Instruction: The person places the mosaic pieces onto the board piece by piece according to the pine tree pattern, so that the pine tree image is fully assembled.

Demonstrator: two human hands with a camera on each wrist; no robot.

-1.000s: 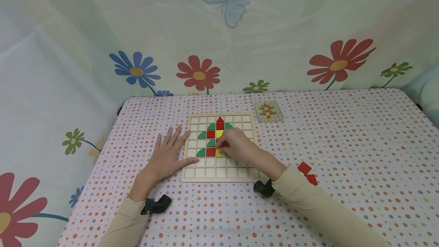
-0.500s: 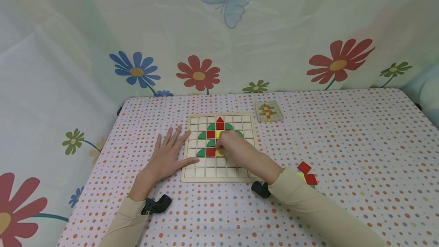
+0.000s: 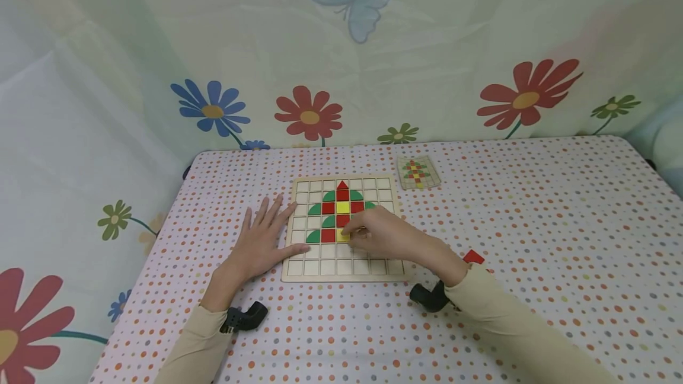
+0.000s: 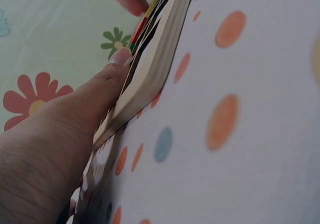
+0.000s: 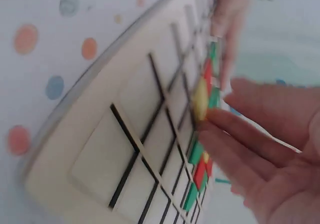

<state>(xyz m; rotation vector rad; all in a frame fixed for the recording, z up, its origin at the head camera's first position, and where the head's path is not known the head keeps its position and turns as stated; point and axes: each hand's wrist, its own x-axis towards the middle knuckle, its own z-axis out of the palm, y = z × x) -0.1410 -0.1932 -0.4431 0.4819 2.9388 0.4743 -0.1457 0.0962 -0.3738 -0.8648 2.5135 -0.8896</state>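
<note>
A wooden grid board (image 3: pixel 309 268) lies on the table, with red, yellow and green tiles set in its cells below a red triangle tile (image 3: pixel 342 185). My left hand (image 3: pixel 258 243) lies flat at the board's left side, fingers spread, the thumb (image 4: pixel 107 77) over its edge. Over the board's middle, my right hand (image 3: pixel 381 233) has its fingertips at the lower yellow square tile (image 3: pixel 342 236). In the right wrist view, the thumb stands apart from the other fingers and nothing is pinched. Whether the fingertips touch the tile cannot be told. Cells on the right are hidden behind this hand.
A small pattern card (image 3: pixel 418 173) with a tree-like design lies behind the board's right corner. Beside the right forearm a loose red tile (image 3: pixel 473 256) shows, partly covered by the sleeve. A flowered cloth (image 3: pixel 448 76) hangs behind the dotted table (image 3: pixel 560 224).
My right hand has shifted slightly right and its fingers have loosened at the lower yellow tile, uncovering the red tiles above. The right forearm covers more of the loose tiles. My left hand stays still.
</note>
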